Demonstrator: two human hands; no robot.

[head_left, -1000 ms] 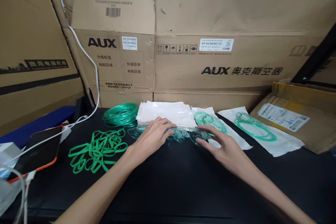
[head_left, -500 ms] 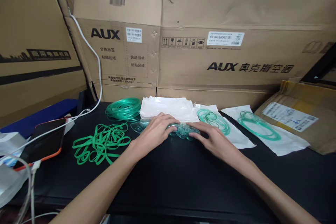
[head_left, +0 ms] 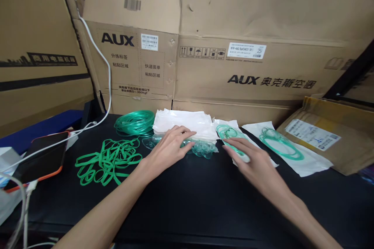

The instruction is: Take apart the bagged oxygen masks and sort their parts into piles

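On the left hand (head_left: 172,146), in the middle of the frame, thumb and forefinger stand apart, gripping nothing visible; whether the fingertips press on the clear green plastic pieces (head_left: 206,149) below them I cannot tell. The right hand (head_left: 255,163), right of centre, is blurred; its fingers look close together over the near part of a white sheet with coiled tubing (head_left: 230,129), and whether they are clamped on it I cannot tell.

The plastic pieces lie in a crowded row at mid-frame, against the front of a white stack (head_left: 184,122). They look slick and loosely nested, so a sideways nudge from the left hand could spread the row or skew the stack behind it. A low sweep of the right hand could snag the tubing and drag its sheet askew, even into the second tubing-laden sheet (head_left: 311,161) farther right.

Left of centre, the heap of flat green straps (head_left: 109,161) lies near the left forearm; a loop could catch on the wrist.
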